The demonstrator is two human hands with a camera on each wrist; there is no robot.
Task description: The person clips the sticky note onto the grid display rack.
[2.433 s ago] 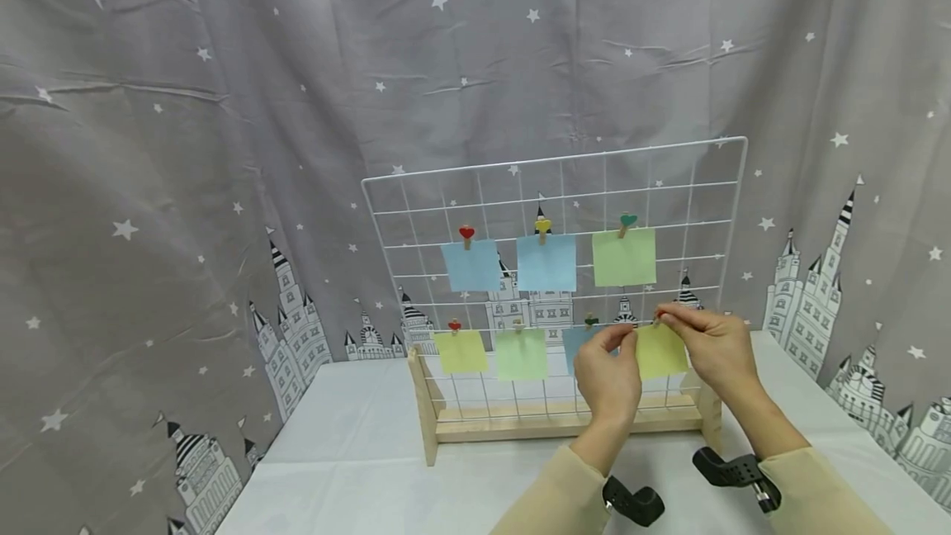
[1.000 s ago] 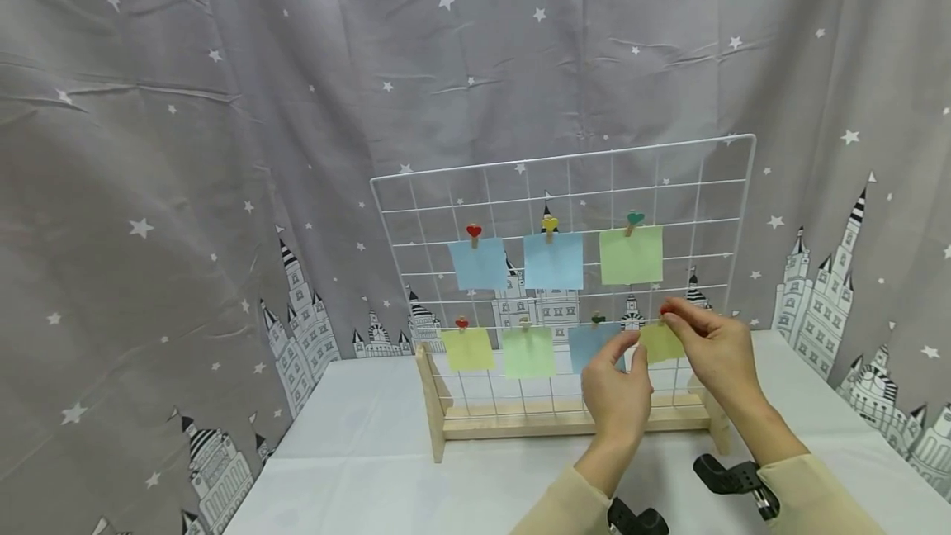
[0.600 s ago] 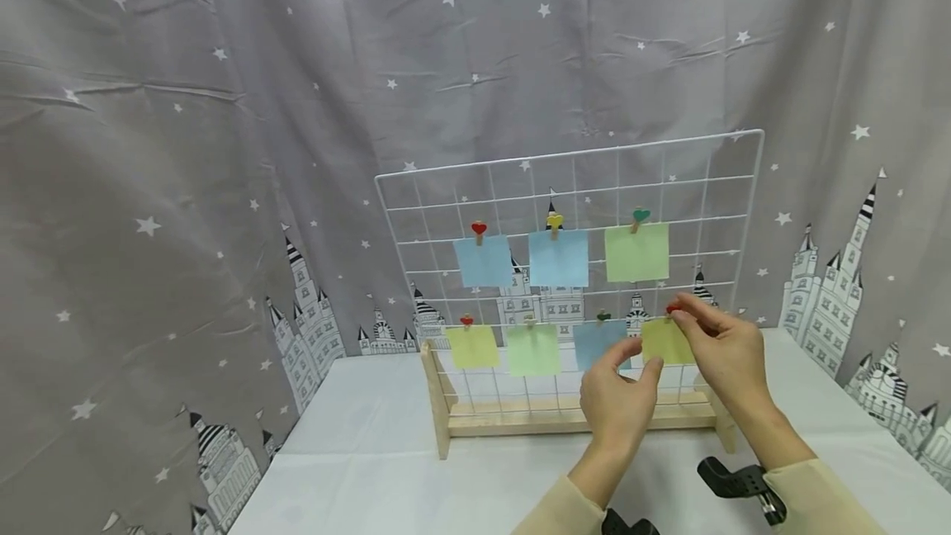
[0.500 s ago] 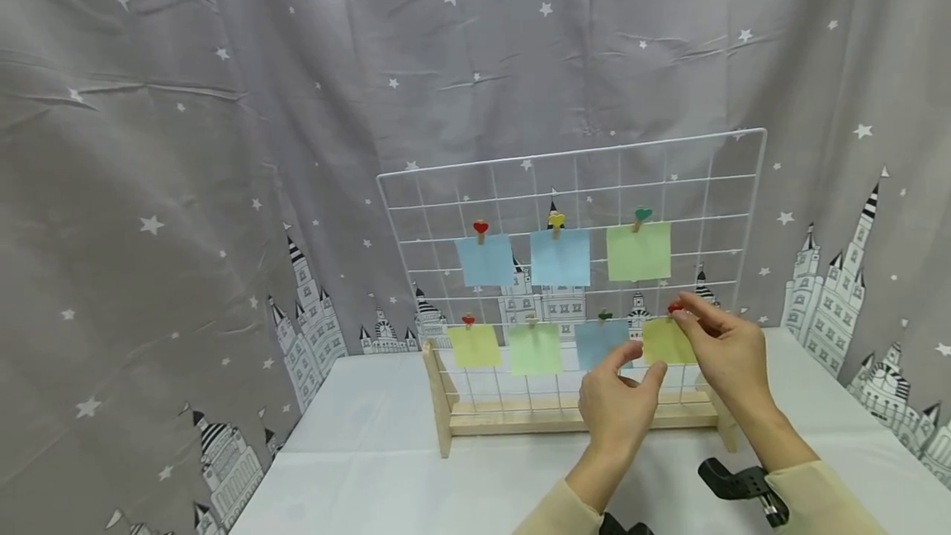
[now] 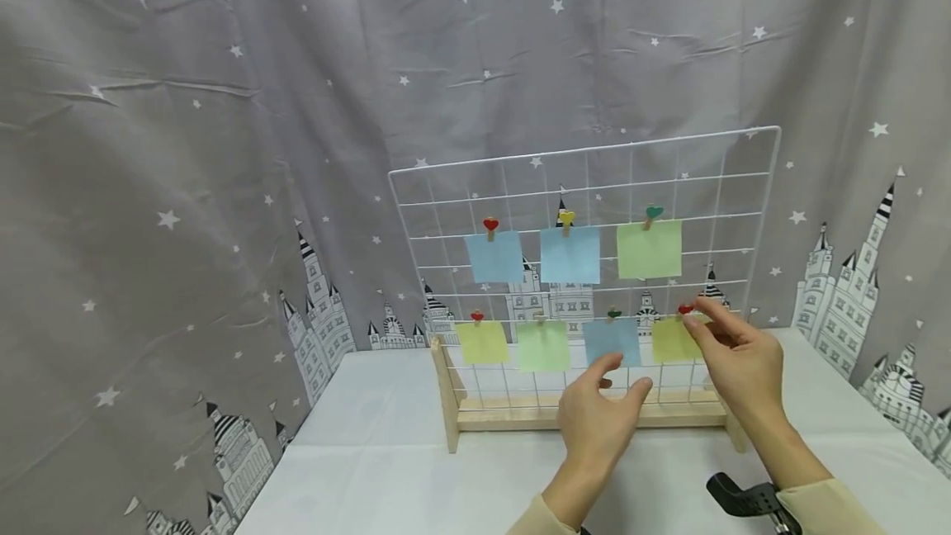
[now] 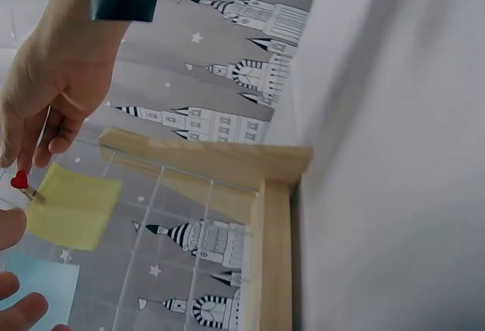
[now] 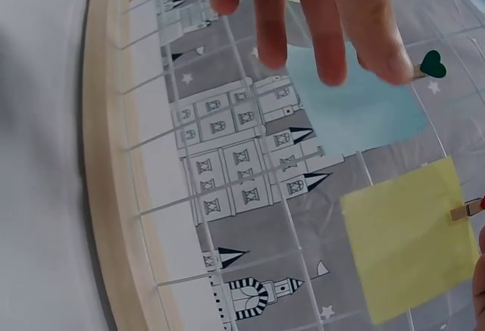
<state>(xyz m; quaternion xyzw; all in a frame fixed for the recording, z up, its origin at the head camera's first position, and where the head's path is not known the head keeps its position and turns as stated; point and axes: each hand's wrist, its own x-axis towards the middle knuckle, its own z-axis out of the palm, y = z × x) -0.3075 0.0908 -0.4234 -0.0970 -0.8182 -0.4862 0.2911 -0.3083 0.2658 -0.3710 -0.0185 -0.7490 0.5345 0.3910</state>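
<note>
A yellow paper note [image 5: 671, 342] hangs at the right end of the lower row on a white wire grid [image 5: 631, 142]. A small wooden clothespin with a red heart [image 6: 20, 181] clips its top edge. My right hand [image 5: 746, 362] is right beside that clothespin, thumb and index finger parted at the heart. Lower and further left, my left hand [image 5: 598, 423] has its fingers spread and holds nothing, in front of the blue note [image 5: 612, 340]. In the right wrist view, left fingers [image 7: 326, 35] overlap this blue note, whose clothespin carries a green heart [image 7: 433, 64].
Two blue notes [image 5: 495, 258] and a green note [image 5: 650, 250] hang in the upper row. Another yellow note [image 5: 484, 343] and a pale green note [image 5: 543, 347] hang lower left. A wooden stand [image 5: 520, 418] supports the grid on a white table [image 5: 357, 452], before a grey curtain [image 5: 312, 106].
My left hand has let go of the yellow note's side and drawn down and left. My right thumb and finger have parted from the red-heart clothespin. The note now hangs on the grid.
</note>
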